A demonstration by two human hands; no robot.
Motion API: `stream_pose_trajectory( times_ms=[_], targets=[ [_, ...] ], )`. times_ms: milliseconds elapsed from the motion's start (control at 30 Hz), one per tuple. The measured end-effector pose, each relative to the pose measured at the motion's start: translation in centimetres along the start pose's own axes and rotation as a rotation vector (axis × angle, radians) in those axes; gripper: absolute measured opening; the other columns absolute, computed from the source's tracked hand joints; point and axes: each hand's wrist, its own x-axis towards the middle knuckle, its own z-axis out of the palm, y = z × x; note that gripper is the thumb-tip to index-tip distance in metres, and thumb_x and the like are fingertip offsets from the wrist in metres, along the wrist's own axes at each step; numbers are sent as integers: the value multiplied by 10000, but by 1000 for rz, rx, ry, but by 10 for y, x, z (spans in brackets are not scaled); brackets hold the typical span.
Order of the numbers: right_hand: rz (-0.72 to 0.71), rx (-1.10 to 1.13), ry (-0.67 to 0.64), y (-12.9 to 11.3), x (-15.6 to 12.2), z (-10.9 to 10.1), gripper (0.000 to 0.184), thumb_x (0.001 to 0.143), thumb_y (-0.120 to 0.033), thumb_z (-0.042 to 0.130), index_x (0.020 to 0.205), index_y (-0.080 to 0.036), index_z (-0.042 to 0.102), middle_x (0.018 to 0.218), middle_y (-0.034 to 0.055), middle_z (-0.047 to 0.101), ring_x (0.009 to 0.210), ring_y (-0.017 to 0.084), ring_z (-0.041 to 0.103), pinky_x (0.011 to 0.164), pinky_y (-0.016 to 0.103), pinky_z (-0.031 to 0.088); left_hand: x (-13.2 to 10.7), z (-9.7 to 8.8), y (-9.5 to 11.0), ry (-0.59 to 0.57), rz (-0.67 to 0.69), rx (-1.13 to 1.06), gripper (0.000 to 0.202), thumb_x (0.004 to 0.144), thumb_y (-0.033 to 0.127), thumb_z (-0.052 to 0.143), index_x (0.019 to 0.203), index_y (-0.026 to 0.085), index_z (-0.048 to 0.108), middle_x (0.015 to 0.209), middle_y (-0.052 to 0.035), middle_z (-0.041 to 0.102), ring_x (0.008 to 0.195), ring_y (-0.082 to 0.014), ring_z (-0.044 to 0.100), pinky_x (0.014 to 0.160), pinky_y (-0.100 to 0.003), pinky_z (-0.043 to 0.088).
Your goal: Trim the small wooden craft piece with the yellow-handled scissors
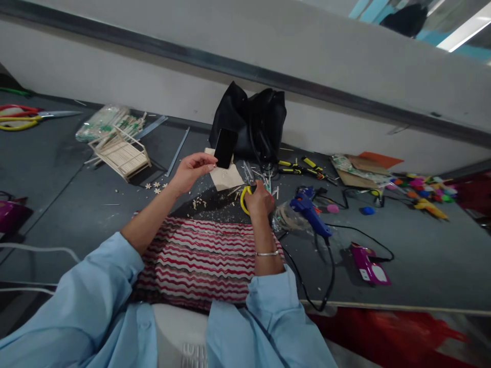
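- Light-blue shirt sleeves (95,281) flank a red-and-white wavy-striped cloth (199,260).
- Beyond the cloth: black rectangular phone (225,147), black bag (266,120).
- Right of it: blue glue gun (311,212).
- Just past its far edge: yellow-handled metal scissors (243,200), right hand (261,199) clamped on them.
- Left hand (192,171): fingertips close together; cannot tell whether pinching anything.

The head camera looks forward (and down) over the worktable (414,240).
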Motion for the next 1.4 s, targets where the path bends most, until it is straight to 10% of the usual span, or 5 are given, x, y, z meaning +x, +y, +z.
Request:
stream_pose_trajectory(
  times_ms=[767,1033,1400],
  targets=[
    [-164,-189,70,-20,-25,-14,387,991,-300,452,1336,-173,576,1164,187,714,1136,309,673,898,386,531,-4,15,10,22,-116,-1,257,632,314,869,771,163,715,745,-12,708,707,-110,606,714,-258,473],
    [-97,-257,-133,-9,-21,-19,422,954,-219,470,1365,-160,543,1269,237,650,1199,367,651,931,441,529,-5,18,14,15,-101,-160,204,649,258,861,805,176,759,711,2,694,683,-88,618,687,-230,475],
    [-13,123,-72,3,-3,-11,534,850,-217,608,1363,-137,483,1132,178,721,1047,299,712,907,406,553,-2,16,19,1,-121,-336,179,714,223,843,865,176,759,772,0,703,716,-76,659,799,-250,578]
  ],
)
